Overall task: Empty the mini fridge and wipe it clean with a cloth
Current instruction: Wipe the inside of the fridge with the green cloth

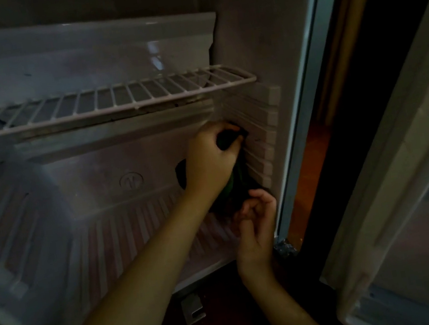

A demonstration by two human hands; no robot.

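Note:
The mini fridge (pixel 245 45) stands open with nothing stored inside. My left hand (pixel 211 157) reaches in from the lower left and grips a dark green cloth (pixel 240 183), pressing its top against the ribbed shelf rails (pixel 263 137) of the right inner wall. The cloth hangs down along that wall below my fist. My right hand (pixel 258 223) is low at the fridge's front right corner, with curled fingers that appear to pinch the cloth's lower end.
A white wire shelf (pixel 113 99) spans the fridge above my hands, with a plastic tray (pixel 78 57) over it. The ribbed floor (pixel 134 231) lies below. The open door (pixel 408 187) stands at the right. A metal foot bracket (pixel 193 310) sits under the front edge.

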